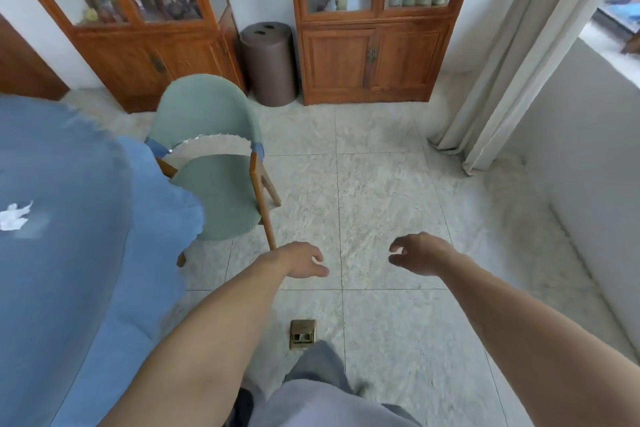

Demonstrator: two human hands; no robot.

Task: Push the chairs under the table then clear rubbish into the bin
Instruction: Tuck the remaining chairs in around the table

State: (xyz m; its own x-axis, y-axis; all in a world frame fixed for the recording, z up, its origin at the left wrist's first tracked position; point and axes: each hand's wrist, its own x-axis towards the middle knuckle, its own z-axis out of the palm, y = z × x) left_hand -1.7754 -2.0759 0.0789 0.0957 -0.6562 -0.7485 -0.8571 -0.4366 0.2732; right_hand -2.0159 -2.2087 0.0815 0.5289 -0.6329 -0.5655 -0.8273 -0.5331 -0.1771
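A green-cushioned wooden chair stands at the edge of the round table, which is draped in a blue cloth; its seat is partly under the cloth's hem. A crumpled white tissue lies on the table at the far left. My left hand hovers over the floor just right of the chair's front leg, fingers loosely curled, holding nothing. My right hand hangs further right, fingers relaxed and empty. A dark brown cylindrical bin stands by the back wall between two cabinets.
Two wooden glass-fronted cabinets line the back wall. A white curtain hangs at the right beside a low white wall. A brass floor socket sits in the tile near my feet. Pale tiled floor spreads ahead.
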